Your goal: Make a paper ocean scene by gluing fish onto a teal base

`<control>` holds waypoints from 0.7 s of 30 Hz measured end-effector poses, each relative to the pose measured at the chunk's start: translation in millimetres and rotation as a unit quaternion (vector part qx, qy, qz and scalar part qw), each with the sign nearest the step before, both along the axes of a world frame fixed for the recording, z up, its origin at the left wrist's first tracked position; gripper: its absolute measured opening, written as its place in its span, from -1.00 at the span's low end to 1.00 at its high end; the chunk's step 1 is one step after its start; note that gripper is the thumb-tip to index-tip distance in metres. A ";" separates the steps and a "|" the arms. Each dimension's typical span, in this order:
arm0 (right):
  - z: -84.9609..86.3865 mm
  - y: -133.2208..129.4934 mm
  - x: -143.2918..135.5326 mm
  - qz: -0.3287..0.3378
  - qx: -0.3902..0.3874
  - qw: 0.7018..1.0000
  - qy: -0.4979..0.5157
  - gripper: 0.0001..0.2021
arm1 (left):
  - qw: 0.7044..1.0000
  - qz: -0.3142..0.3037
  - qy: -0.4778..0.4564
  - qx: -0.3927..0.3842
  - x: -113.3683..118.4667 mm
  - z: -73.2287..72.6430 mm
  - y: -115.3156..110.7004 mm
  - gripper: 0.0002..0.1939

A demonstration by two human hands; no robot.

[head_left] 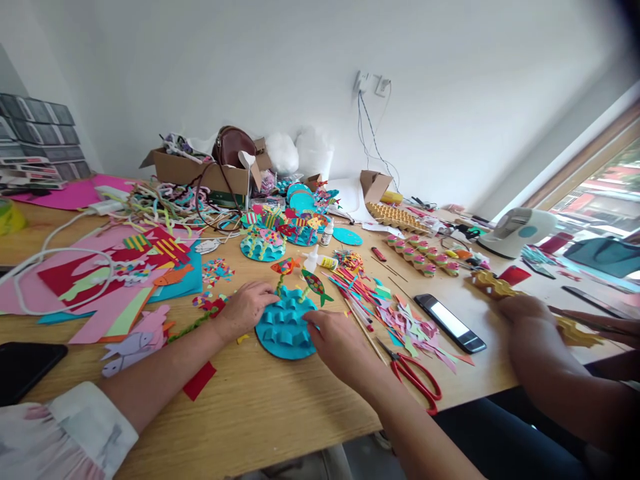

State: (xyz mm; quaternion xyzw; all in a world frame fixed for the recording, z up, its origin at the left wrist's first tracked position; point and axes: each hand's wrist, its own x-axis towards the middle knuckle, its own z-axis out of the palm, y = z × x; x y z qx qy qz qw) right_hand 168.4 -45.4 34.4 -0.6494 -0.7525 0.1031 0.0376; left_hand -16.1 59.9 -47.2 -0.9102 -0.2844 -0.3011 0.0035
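Note:
A round blue card base [286,349] lies on the table before me, with rows of blue paper waves [285,317] standing on it. An orange paper fish [285,266] and a dark green paper fish [317,287] rise on twisted stems at its back. At the left rim, my left hand [249,308] has its fingers closed near the orange fish's stem. My right hand [343,343] is closed at the right side, its bent fingers against the end of a wave strip. Whatever lies between the fingertips is mostly hidden.
Red-handled scissors [417,380], a phone [450,323] and paper strips [407,320] lie to the right. Finished fish pieces [263,248] and glue bottles [327,233] stand behind. Coloured paper [75,273] covers the left. Another person's arm [545,360] reaches in from the right.

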 end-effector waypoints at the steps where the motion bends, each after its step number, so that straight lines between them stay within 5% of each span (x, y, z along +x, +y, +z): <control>1: -0.5 -2.9 6.5 -0.009 -0.002 1.000 -0.003 -0.72 | 1.000 0.002 -0.007 0.005 0.1 2.6 -1.6 -0.65; 10: -10.9 17.6 54.0 -0.082 0.011 0.996 0.023 -0.74 | 0.993 -0.071 0.064 0.062 7.9 31.7 -25.7 -0.74; 21: -34.1 77.8 67.2 -0.040 0.011 0.990 0.135 -0.82 | 0.978 0.038 0.205 0.027 43.6 27.4 -36.9 -0.76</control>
